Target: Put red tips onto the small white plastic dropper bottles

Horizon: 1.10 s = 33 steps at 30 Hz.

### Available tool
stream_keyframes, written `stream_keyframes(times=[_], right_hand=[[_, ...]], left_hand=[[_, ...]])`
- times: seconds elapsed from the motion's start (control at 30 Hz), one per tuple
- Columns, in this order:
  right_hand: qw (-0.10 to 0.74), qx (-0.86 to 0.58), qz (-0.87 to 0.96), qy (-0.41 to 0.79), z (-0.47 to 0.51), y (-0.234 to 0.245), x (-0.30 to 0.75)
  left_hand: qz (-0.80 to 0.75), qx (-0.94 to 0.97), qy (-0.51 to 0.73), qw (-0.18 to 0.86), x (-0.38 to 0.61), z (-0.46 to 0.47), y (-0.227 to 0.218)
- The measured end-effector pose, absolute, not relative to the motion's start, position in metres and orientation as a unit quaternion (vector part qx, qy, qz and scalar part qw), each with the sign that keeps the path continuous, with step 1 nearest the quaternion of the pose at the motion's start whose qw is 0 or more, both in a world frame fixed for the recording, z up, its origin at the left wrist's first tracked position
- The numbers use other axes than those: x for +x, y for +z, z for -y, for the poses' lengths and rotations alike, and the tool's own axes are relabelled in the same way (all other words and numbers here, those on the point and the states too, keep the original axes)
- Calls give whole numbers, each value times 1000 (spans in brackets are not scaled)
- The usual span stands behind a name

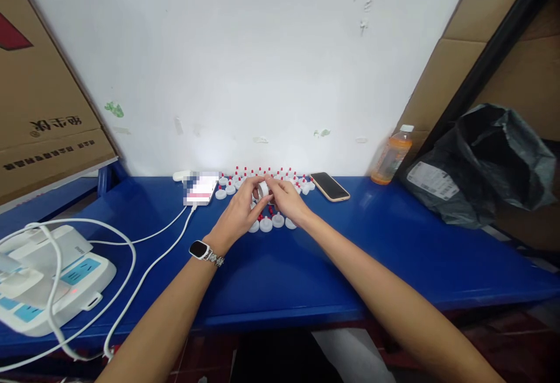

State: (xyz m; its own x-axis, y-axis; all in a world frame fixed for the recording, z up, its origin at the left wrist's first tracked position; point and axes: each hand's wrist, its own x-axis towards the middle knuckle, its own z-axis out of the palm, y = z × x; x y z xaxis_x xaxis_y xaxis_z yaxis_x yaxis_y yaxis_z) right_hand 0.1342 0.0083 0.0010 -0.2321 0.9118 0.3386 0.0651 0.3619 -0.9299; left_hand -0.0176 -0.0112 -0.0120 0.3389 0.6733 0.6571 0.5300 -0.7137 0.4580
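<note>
My left hand [238, 211] and my right hand [289, 201] meet over the blue table [332, 254], fingers pinched together on one small white cap [263, 189] held between them. Under and behind the hands lies a cluster of white caps with red tips [266, 223], spread in rows toward the wall. A watch [199, 250] sits on my left wrist.
A phone on a white charging cable [201, 189] lies left of the caps, another phone [330, 186] right of them. An orange drink bottle [391, 155] and a black plastic bag [481, 161] stand at the right. A white power strip [52, 278] sits at the left, cardboard boxes beyond.
</note>
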Motion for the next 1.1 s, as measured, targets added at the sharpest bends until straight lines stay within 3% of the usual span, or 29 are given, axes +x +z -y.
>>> stream_keyframes(times=[0.17, 0.3, 0.4, 0.57, 0.9, 1.0, 1.1], right_hand=[[514, -375, 682, 360, -8, -4, 134], [533, -380, 642, 399, -6, -5, 131], [563, -375, 597, 432, -6, -7, 126], [611, -424, 589, 316, -3, -2, 124], [596, -468, 630, 169, 6, 7, 126], [613, -492, 603, 137, 0, 9, 141], [517, -542, 649, 130, -6, 8, 155]], left_hand=[[-361, 827, 427, 61, -18, 16, -9], [-337, 837, 428, 51, -14, 19, -3], [-333, 803, 483, 104, -7, 18, -2], [-346, 737, 532, 232, 6, 15, -1], [-318, 628, 568, 426, 3, 5, 3], [-348, 553, 636, 410, -17, 0, 8], [-358, 615, 608, 352, -34, -2, 8]])
